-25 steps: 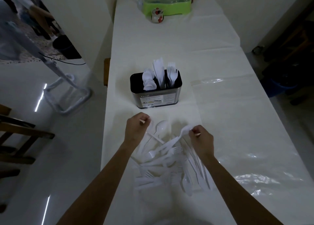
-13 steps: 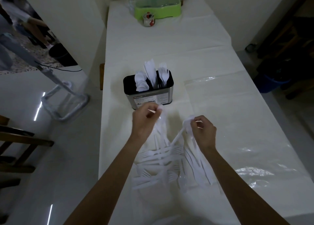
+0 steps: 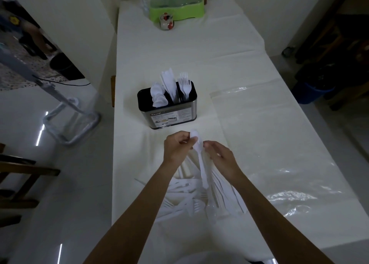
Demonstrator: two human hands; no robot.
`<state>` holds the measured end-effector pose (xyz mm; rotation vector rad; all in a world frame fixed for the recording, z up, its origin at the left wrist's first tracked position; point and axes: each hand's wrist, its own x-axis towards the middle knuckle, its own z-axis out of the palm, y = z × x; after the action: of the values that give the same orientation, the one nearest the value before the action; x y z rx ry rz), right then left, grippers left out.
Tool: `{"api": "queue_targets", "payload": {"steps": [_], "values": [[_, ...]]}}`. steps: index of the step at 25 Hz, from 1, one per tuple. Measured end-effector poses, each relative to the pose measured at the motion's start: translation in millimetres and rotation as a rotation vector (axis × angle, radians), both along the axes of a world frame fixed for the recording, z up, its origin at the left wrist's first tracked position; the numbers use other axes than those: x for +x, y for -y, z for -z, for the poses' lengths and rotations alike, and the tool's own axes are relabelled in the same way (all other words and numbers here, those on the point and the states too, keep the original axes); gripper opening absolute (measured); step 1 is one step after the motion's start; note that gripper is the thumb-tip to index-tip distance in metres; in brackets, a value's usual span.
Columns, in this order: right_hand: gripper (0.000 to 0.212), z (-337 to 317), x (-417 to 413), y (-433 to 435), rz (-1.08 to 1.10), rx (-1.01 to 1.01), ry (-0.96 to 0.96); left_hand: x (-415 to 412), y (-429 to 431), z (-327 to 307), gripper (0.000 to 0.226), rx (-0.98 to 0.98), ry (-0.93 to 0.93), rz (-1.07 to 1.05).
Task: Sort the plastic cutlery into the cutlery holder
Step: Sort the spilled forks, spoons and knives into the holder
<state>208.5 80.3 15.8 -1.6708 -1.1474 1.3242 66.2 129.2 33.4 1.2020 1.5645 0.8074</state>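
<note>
The person's left hand [image 3: 176, 149] is raised over the table [image 3: 249, 124], its fingers curled round the bowl end of a white plastic spoon [image 3: 200, 160] whose handle hangs down towards them. The right hand [image 3: 220, 160] sits just beside it, fingers bent, tips at the spoon; I cannot tell whether it grips the spoon or only touches it.

Under both forearms lies the loose cutlery pile [image 3: 187, 202], forks and knives crossed over one another, partly hidden by the arms. Just beyond the hands stands the cutlery holder [image 3: 171, 114], with spoons in its left compartment, knives in the middle and forks on the right.

A clear plastic sheet [image 3: 279, 164] covers the cloth to the right. At the far end sit a green tray [image 3: 177, 9] and a small jar [image 3: 166, 22]. A wooden chair [image 3: 22, 172] and a metal stand [image 3: 67, 122] are on the floor to the left, and a blue bin [image 3: 312, 93] to the right.
</note>
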Motion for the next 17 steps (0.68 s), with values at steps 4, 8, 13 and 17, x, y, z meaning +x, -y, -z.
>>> {"api": "queue_targets", "payload": {"steps": [4,8,13,17], "values": [[0.026,-6,-15,10,-0.102,-0.175,-0.326,-10,-4,6,0.009,-0.053,0.015,0.048],[0.028,6,-13,21,0.039,-0.26,-0.207,-30,-23,22,0.003,-0.013,-0.055,0.116],[0.031,18,3,43,0.165,-0.339,-0.14,-45,-43,44,0.039,-0.028,-0.564,0.367],[0.032,24,4,51,0.151,-0.346,-0.082,-23,-45,42,0.045,0.072,-0.918,0.579]]}}
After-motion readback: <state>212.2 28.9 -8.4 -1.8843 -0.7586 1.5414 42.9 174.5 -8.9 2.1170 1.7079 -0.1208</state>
